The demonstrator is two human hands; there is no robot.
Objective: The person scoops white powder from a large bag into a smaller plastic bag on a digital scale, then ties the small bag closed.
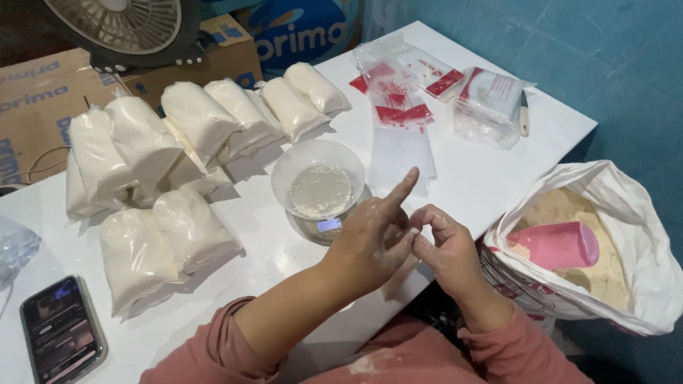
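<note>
The left hand [373, 238], dusted with pale powder, is half open with its index finger pointing up and away, its other fingers curled toward the right hand [445, 249], which is loosely curled, fingertips pinched against the left hand's fingers; whether anything small is held between them cannot be told. Both hover at the near edge of a white table [491, 178], just in front of a clear bowl [318, 178] holding a shallow layer of off-white powder, set on a small digital scale [324, 227] with a lit display. To the right, beside the table, a large white sack [626, 235] stands open, filled with tan powder in which a pink scoop [558, 245] lies. Behind the bowl lie flat, empty clear plastic bags [402, 153] with red-printed tops. To the left, filled bags of white powder [171, 163] lie in rows across the table. A smartphone [60, 328] rests at the near left corner, its screen lit. Cardboard boxes [43, 99] and a fan [117, 28] stand behind.
</note>
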